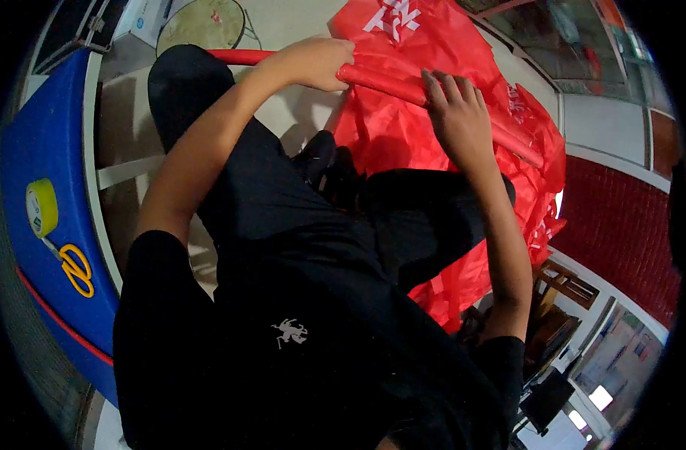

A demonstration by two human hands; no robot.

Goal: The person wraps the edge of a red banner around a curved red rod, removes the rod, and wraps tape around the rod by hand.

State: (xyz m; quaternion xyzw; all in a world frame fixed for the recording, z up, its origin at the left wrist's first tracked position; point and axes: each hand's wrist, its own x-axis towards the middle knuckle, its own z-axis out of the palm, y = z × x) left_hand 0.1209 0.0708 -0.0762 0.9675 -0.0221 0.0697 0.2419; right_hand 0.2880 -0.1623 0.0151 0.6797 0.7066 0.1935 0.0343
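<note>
A long red tube (384,82) runs slantwise in front of my knees, over a spread of red plastic-looking sheeting (403,142) with white printing. My left hand (318,63) is closed round the tube near my left knee. Farther along it, my right hand (461,112) has its fingers bent over the tube, the thumb hidden from view. Past my right hand, the tube's far end rests against the crumpled red sheeting.
On a blue surface (47,165) at my left lie a roll of yellow tape (43,208), yellow-handled scissors (76,270) and a thin red strip (62,319). A round stool (200,26) and a white box (142,22) stand ahead; wooden furniture (557,307) is at the right.
</note>
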